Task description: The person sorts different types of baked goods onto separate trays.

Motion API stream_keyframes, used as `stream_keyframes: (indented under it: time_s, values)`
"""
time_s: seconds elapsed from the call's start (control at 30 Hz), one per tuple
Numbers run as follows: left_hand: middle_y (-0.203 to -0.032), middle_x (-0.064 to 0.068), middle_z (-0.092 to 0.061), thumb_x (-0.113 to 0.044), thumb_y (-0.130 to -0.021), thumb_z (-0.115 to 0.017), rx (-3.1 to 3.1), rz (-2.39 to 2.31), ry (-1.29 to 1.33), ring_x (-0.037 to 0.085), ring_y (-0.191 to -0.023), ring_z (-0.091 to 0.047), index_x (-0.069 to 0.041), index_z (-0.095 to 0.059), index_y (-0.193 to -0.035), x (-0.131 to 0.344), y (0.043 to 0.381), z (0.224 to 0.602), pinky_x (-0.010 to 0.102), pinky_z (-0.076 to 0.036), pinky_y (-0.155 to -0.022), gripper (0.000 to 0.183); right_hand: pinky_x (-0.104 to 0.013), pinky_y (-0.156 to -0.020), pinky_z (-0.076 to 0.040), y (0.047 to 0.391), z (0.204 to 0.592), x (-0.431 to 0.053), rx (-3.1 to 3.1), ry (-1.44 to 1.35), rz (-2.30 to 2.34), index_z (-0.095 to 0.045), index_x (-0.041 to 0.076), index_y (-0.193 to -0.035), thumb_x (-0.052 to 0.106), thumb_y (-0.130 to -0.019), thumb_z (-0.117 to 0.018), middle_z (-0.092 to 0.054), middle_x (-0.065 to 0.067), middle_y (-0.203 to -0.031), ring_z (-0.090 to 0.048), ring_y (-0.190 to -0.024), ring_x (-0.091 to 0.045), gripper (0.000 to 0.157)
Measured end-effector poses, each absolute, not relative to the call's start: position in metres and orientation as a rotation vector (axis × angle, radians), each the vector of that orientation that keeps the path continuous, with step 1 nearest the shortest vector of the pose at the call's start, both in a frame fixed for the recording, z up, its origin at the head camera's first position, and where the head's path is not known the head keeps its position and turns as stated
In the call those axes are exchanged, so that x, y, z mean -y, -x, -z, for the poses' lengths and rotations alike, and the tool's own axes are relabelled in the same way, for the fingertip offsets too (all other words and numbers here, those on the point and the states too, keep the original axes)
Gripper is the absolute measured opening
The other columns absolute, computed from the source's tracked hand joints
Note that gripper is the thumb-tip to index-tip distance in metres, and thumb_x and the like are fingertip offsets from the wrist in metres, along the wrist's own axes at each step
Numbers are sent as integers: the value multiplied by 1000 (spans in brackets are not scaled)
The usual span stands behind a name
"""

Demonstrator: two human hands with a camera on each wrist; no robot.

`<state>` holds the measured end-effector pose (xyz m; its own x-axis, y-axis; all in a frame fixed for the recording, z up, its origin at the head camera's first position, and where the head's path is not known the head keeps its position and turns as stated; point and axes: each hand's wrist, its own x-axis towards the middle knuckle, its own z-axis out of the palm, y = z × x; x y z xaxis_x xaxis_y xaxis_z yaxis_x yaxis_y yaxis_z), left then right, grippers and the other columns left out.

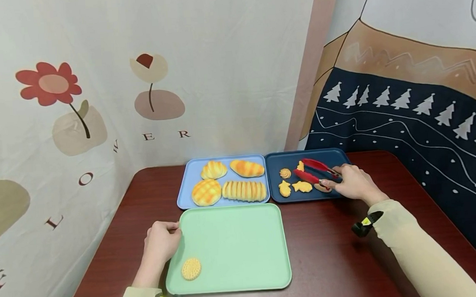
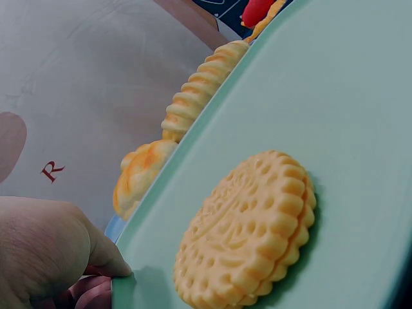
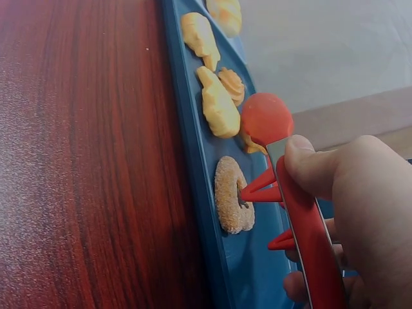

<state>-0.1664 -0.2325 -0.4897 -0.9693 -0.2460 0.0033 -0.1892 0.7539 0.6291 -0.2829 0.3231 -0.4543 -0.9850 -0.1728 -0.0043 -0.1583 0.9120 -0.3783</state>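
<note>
My left hand [image 1: 162, 241] pinches the upper left rim of the light green tray [image 1: 235, 244]. A round, scalloped biscuit [image 1: 191, 269] lies in that tray's lower left part. My right hand [image 1: 354, 182] grips red-and-metal tongs [image 1: 307, 176] over the navy tray [image 1: 279, 158]. The tongs' tips are spread around a small yellow cookie [image 1: 300, 166]; whether they touch it, I cannot tell. Nearby lie a swirled cookie [image 1: 285, 173] and two fish-shaped cookies, one upright [image 1: 284, 189], one sideways [image 1: 302, 187]. Under the tongs, the right wrist view shows a sugared ring-shaped cookie [image 3: 228, 199].
A light blue tray [image 1: 194, 167] beside the navy one holds a croissant [image 1: 213, 170], a long bun [image 1: 247, 168], a round crosshatched bun [image 1: 206, 192] and a ridged loaf [image 1: 244, 191]. All trays stand on a dark red wooden table [image 1: 322, 252]. Printed curtains [image 1: 233, 76] hang behind.
</note>
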Motion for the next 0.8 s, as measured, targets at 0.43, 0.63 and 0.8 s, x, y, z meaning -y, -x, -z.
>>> stream_keyframes:
  time_s: [0.43,0.63,0.8]
  values:
    - [-115,21,-76,-12,-94,-66,2851,1011,-356,24,-74,-66,-2,-82,-116,233,165,492,37,-48,-59,29,-65,-93,-50,279,443,-324,-3004,223,687,-50,-14,-149,71,-94,-64,-58,-34,-137,-55,-115,-43,102]
    - [-115,22,-76,-11,-94,-66,2852,1008,-354,25,-75,-67,-1,-82,-116,233,164,492,38,-48,-58,29,-51,-82,-50,270,439,-322,-2995,289,835,-50,-15,-148,64,-99,-63,-63,-30,-128,-55,-108,-39,94]
    - [-115,22,-76,-10,-94,-66,2849,1009,-353,26,-75,-67,0,-82,-115,233,165,491,37,-48,-58,29,-53,-83,-53,261,439,-314,-3001,324,865,-50,-12,-150,64,-98,-65,-61,-30,-131,-54,-111,-40,93]
